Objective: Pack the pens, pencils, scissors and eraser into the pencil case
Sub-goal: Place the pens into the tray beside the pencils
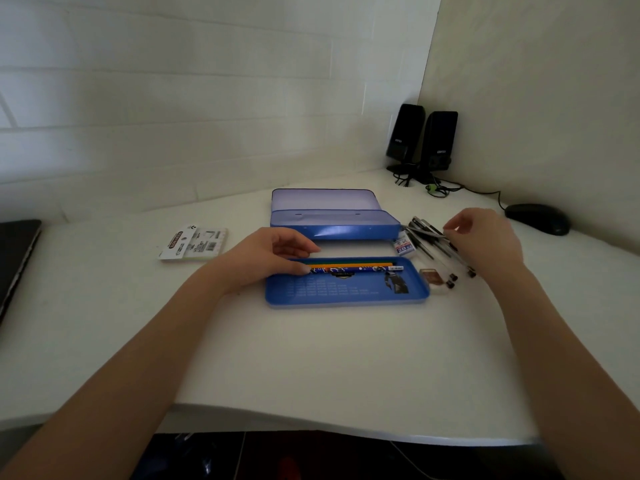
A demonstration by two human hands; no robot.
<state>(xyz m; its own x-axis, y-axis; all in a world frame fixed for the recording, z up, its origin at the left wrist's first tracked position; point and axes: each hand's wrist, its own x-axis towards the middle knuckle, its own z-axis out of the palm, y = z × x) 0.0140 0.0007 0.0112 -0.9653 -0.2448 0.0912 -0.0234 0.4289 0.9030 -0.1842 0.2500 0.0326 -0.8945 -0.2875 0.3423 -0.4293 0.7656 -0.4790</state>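
The blue tin pencil case point(346, 233) stands open at mid-table, its lid point(325, 200) tilted back. In front lies its blue tray point(346, 292), with three pencils point(360, 266) along the far side. My left hand point(273, 254) is at the tray's left end, thumb and fingers closed around the pencils' ends. My right hand point(485, 237) hovers over a pile of pens point(433, 247) right of the case, fingertips pinching one pen. A white eraser point(401, 245) lies beside the case. Metal scissors point(420, 224) seem to lie in the pile.
A small brown item point(431, 276) sits by the tray's right end. A packaged card point(194, 243) lies left of the case. Two black speakers point(422, 143) with cables stand in the back corner, a black mouse point(536, 218) to the right, a dark laptop point(15, 258) at the left edge.
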